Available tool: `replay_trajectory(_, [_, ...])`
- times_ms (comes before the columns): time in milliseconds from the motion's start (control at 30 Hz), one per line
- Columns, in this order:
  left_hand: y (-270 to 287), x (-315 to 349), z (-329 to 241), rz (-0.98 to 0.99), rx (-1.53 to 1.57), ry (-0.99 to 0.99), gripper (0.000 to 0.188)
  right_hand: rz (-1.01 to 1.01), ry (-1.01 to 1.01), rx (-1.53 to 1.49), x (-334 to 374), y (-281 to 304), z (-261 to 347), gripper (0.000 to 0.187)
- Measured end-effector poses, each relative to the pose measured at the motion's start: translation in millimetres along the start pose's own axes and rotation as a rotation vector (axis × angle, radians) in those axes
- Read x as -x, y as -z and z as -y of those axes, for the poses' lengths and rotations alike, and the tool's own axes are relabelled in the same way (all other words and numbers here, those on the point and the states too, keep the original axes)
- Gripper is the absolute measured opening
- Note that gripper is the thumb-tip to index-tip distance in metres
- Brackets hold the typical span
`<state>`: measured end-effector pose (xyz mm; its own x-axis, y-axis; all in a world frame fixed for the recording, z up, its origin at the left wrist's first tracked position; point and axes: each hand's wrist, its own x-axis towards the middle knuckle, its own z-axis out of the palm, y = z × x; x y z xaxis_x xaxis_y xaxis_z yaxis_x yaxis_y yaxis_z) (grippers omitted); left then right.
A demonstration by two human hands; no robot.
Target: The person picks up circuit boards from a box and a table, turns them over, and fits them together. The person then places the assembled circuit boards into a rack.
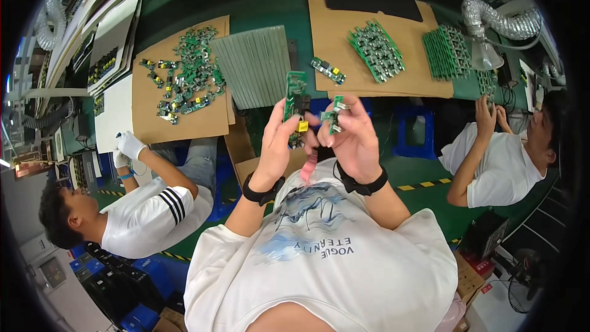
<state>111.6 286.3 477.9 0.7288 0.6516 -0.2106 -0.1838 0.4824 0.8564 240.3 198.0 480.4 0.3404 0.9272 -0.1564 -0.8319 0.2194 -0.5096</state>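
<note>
My left hand point(272, 144) is closed round a long green circuit board point(296, 86) with black parts and a yellow part on it, held upright in front of my chest. Close beside it, my right hand point(359, 141) pinches a small green circuit board point(332, 122) with metal parts. The two boards are near each other; whether they touch I cannot tell. Dark bands circle both wrists. Beyond my hands, a single circuit board point(327, 70) with a yellow part lies at the edge of a cardboard sheet point(326, 15).
Loose circuit boards point(195, 67) are heaped on the left cardboard point(212, 120), beside a grey ribbed panel point(252, 64). Board panels point(376, 52) stand at the right under a silver duct point(507, 27). A gloved co-worker point(147, 218) sits left, another person point(501, 163) right, handling a board.
</note>
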Motion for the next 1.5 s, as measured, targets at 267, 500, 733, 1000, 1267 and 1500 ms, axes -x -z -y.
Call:
replay_trajectory(267, [-9,-11,12,-0.240,-0.091,-0.211,0.029,0.054,-0.007,-0.029,-10,13,4,0.036])
replay_trajectory(500, [-10,-6,23,-0.431,0.301,-0.403,0.026,-0.141,-0.124,0.055,-10,10,-31,0.031])
replay_trajectory(733, [-11,0,43,-0.303,-0.372,-0.683,0.020,-0.115,0.062,-0.108,-24,18,-44,0.032])
replay_trajectory(1000, [2,5,29,-0.225,-0.021,-0.139,0.034,0.113,0.270,0.457,-21,20,-26,0.033])
replay_trajectory(1267, [-9,22,12,-0.204,0.040,-0.270,0.043,0.067,0.176,0.345,-10,15,-7,0.037])
replay_trajectory(1500, [-16,34,-1,-0.133,-0.235,-0.396,0.044,0.061,0.134,0.407,-7,-8,4,0.041])
